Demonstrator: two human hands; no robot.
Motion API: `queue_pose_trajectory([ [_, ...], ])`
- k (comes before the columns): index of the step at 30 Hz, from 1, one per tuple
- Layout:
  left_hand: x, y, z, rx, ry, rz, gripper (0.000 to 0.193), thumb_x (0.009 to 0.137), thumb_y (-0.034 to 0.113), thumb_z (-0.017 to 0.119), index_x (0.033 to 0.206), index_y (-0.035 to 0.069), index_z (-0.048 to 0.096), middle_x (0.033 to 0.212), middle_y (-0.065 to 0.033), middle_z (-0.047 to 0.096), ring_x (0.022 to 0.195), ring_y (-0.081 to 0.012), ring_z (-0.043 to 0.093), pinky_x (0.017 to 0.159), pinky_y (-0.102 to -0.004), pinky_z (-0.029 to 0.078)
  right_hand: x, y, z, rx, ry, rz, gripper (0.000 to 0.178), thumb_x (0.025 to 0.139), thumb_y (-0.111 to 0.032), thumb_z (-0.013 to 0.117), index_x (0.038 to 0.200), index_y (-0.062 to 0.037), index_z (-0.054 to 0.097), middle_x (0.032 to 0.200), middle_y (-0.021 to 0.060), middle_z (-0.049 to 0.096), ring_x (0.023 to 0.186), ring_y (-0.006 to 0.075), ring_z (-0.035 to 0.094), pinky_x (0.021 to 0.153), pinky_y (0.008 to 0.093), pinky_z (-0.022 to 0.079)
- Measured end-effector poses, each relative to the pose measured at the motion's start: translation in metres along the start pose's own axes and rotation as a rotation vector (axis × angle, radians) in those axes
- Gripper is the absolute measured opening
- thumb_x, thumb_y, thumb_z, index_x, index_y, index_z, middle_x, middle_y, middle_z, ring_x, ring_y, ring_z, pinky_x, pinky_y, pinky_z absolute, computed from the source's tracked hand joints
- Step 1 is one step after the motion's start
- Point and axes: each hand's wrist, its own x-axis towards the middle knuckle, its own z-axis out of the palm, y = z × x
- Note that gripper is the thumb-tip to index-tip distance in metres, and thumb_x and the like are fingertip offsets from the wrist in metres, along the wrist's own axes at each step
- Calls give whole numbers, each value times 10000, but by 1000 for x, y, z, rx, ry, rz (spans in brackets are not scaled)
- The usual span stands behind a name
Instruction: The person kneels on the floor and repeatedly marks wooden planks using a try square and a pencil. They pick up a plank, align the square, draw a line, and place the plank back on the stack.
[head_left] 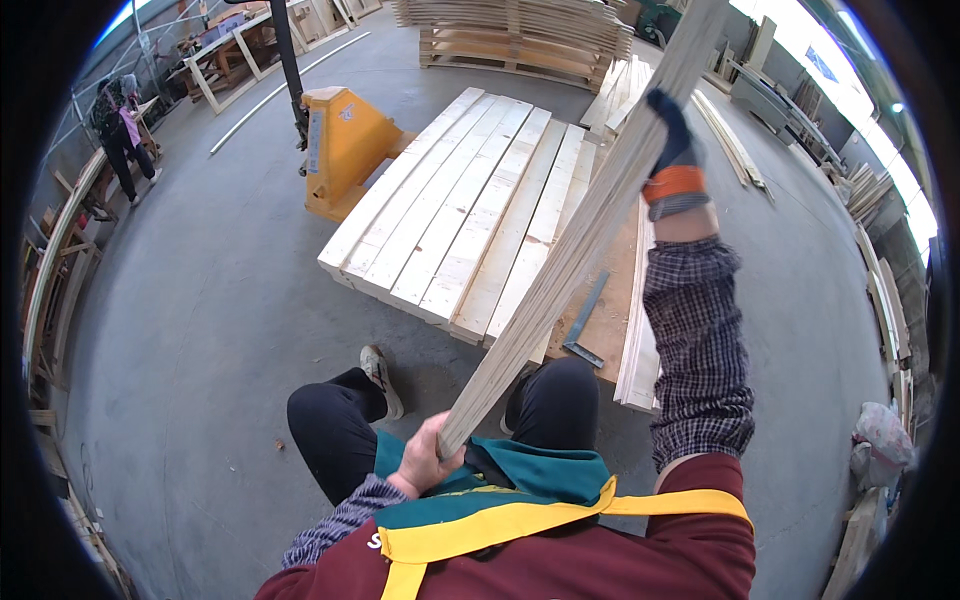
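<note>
A long, weathered wooden board (560,265) slants across my front, from my lap up to the far right. My bare left hand (425,460) is closed around its near end, just above the green and yellow apron (510,505). Farther up, my right hand (672,140), in a dark blue glove with an orange and grey cuff, grips the board's right edge; it is slightly blurred. Beneath the board lies a stack of pale planks (440,205), side by side. A metal square (583,330) rests on a brown wooden surface (612,300) right of the stack.
A yellow pallet jack (345,150) stands at the stack's far left. Stacked pallets (515,40) are at the back. Another person (125,135) stands by a bench at the far left. Long timbers (730,140) lie on the floor at right, and a plastic bag (882,445) sits near the right rim.
</note>
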Motion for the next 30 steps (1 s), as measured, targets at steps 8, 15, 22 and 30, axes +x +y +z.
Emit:
queue_pose_trajectory([
  [8, -15, -32, 4, -364, -64, -558, 493, 808, 131, 701, 1232, 8, 484, 1060, -112, 608, 968, -202, 614, 837, -311, 497, 37, 163, -2, -489, 37, 193, 651, 695, -484, 800, 1057, 37, 656, 957, 122, 654, 878, 225, 606, 748, 326, 480],
  [15, 87, -74, -19, -837, -39, -988, 367, 912, 188, 557, 1238, 26, 508, 1112, -77, 616, 995, -173, 611, 808, -325, 522, 16, 250, -5, -340, -175, 154, 542, 817, -278, 740, 1230, 2, 530, 929, 49, 609, 727, 133, 555, 665, 275, 483],
  [22, 103, -108, -30, -872, 7, -1127, 407, 943, 254, 560, 1275, 28, 499, 1169, -100, 625, 1004, -208, 649, 792, -345, 578, -70, 287, -211, -1022, -360, 111, 470, 819, -209, 682, 1244, -37, 580, 1128, 139, 649, 1026, 256, 623, 898, 342, 495],
  [30, 93, -112, -25, -954, 219, -1178, 413, 953, 278, 525, 1311, 75, 488, 1191, -59, 604, 1046, -194, 607, 873, -369, 516, -145, 301, -338, -1899, -624, 435, 735, 685, -353, 777, 1329, -164, 479, 1286, 157, 533, 1217, 331, 493, 1020, 431, 404],
])
